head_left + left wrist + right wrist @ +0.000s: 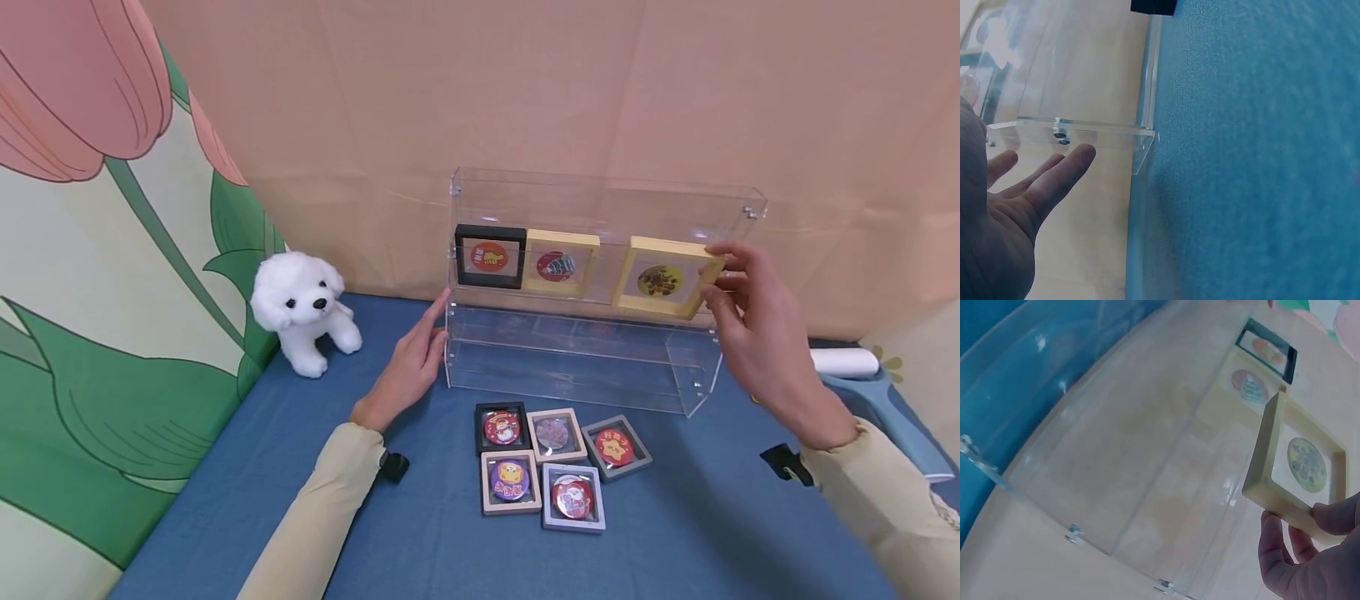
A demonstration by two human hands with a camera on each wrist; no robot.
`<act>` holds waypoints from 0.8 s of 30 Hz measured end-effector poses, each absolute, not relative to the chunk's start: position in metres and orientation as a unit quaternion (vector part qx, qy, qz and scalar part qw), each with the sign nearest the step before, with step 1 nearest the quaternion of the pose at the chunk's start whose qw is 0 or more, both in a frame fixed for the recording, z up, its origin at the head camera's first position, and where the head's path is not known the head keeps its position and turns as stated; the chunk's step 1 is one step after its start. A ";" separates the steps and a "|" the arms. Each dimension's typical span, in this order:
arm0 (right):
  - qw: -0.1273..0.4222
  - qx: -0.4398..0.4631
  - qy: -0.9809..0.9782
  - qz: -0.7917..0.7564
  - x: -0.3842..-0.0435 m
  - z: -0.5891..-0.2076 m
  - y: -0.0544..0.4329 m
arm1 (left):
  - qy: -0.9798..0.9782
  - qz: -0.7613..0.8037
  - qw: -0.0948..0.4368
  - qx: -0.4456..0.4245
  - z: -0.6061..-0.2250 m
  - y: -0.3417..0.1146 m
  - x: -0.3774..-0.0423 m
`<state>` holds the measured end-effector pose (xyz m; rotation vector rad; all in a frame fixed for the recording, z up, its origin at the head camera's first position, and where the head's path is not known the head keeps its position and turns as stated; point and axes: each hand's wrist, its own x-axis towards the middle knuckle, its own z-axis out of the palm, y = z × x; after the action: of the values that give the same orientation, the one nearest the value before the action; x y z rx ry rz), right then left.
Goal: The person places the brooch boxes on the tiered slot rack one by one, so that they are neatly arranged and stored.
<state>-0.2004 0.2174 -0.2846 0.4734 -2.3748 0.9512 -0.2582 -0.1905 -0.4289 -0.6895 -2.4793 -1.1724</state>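
Right hand (768, 342) pinches a yellow frame (663, 279) at the clear rack (562, 367)

Head view first, and the action is right of centre: thumb and fingers grip the right edge of that yellow frame, a round badge inside, tipped slightly at the rack's upper tier. Whether its lower edge touches the shelf, I cannot tell. Along the same tier, towards the middle of the picture, a black frame (491, 257) and a second yellow frame (562, 263) stand side by side. The left hand (408, 367), left of centre, has its fingers extended at the rack's left end and grasps nothing. Below centre, five small frames (511, 482) with badges lie on the blue cloth (420, 525). A white toy dog (300, 312) sits over at left; a roller (885, 408) with a blue handle lies at the far right.

Over to the left wrist: the left hand fills the lower left, fingers stretched and spread just by the rack's side panel and its metal screws (1060, 132). Blue cloth takes the right half.

And the right wrist: at lower right, the thumb presses the yellow frame's near side, other fingers underneath. The frame slants at right, with the black frame and its yellow neighbour showing at upper right.
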 end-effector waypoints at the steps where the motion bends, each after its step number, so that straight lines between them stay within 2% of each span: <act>1: 0.269 0.178 -0.878 0.353 -0.202 -0.283 0.216 | -0.866 -0.410 0.155 -0.240 -0.429 -0.190 -0.258; 13: 0.304 0.193 -0.870 0.336 -0.224 -0.267 0.209 | -0.864 -0.406 0.163 -0.248 -0.430 -0.191 -0.260; 24: 0.305 0.177 -0.879 0.321 -0.240 -0.253 0.203 | -0.863 -0.405 0.164 -0.252 -0.430 -0.191 -0.260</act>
<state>-0.2397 0.2031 -0.2534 0.4676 -2.3263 0.8508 -0.2597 -0.1914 -0.4303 -0.7173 -2.4606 -1.1549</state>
